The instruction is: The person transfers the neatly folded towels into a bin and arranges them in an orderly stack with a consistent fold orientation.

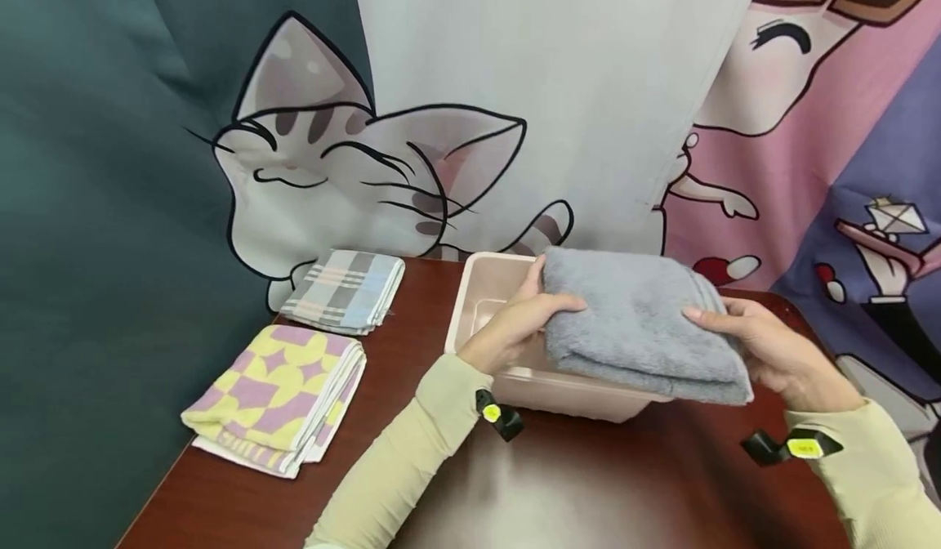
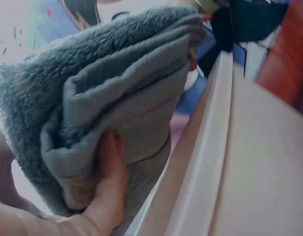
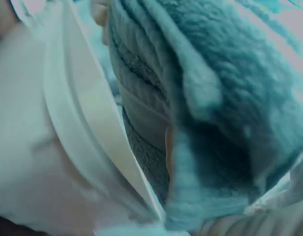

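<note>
Cartoon-cat curtains back a dark wooden table [image 1: 588,484]. Both hands, left hand [image 1: 515,324] and right hand [image 1: 772,353], clamp a folded grey towel [image 1: 639,320] over the pink plastic bin [image 1: 485,287]. Only the left wrist view shows fingers [image 2: 109,182] under the folds; the right wrist view blurs.

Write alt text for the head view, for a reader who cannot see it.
Two hands hold a folded grey towel over a pale pink plastic bin on a dark wood table: the left hand grips its left end, the right hand its right end. A folded yellow-and-purple cloth and a folded plaid cloth lie to the left, before a cartoon cat backdrop.
</note>
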`<state>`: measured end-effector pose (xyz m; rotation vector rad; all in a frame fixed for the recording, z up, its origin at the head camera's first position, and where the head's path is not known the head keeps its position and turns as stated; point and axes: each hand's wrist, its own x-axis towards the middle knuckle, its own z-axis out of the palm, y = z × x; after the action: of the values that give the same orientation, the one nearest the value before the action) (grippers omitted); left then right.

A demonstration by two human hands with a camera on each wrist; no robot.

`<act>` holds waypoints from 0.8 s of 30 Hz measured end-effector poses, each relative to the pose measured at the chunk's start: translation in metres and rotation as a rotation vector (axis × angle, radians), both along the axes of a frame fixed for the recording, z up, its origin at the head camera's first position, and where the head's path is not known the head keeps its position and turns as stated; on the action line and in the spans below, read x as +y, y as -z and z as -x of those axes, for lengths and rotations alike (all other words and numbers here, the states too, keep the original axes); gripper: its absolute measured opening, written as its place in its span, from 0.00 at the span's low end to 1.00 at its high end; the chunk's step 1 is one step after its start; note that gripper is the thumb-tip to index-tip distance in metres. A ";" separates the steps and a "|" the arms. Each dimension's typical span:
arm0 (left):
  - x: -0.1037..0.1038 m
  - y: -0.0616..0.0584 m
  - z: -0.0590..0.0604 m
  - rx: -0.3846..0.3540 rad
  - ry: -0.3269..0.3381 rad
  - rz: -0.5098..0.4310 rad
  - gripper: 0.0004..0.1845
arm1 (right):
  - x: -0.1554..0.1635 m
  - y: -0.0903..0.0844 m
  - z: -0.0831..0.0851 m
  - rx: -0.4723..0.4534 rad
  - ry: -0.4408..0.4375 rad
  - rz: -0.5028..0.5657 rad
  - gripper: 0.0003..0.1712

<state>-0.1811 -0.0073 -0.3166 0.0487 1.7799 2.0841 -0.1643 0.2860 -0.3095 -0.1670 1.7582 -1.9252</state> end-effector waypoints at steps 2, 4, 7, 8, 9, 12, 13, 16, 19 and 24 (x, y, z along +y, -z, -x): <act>-0.014 0.004 0.001 -0.024 0.029 0.061 0.56 | -0.015 0.003 0.001 -0.019 -0.013 -0.044 0.12; -0.027 0.008 0.005 -0.037 0.056 0.110 0.56 | -0.030 0.006 0.004 -0.031 -0.043 -0.081 0.18; -0.044 0.012 0.011 -0.056 0.130 0.149 0.55 | -0.049 0.010 0.011 -0.021 -0.083 -0.116 0.25; -0.048 0.013 0.014 -0.063 0.165 0.153 0.54 | -0.053 0.010 0.013 -0.009 -0.089 -0.126 0.26; -0.051 0.013 0.016 -0.060 0.201 0.159 0.53 | -0.056 0.010 0.015 0.002 -0.090 -0.131 0.28; -0.060 0.014 0.022 -0.018 0.289 0.209 0.53 | -0.063 0.010 0.020 0.038 -0.063 -0.172 0.39; -0.062 0.013 0.024 0.000 0.303 0.232 0.54 | -0.065 0.011 0.021 0.055 -0.053 -0.195 0.44; -0.069 0.013 0.029 0.041 0.337 0.335 0.59 | -0.067 0.012 0.022 0.091 -0.047 -0.273 0.57; -0.073 0.015 0.033 0.021 0.382 0.408 0.62 | -0.066 0.016 0.023 0.136 -0.097 -0.337 0.59; -0.072 0.017 0.037 0.036 0.413 0.514 0.65 | -0.062 0.020 0.024 0.291 -0.179 -0.562 0.52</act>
<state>-0.2185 -0.0796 -0.3331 0.2837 2.0637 1.3158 -0.1878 0.2237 -0.3293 -0.3979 2.3141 -1.2685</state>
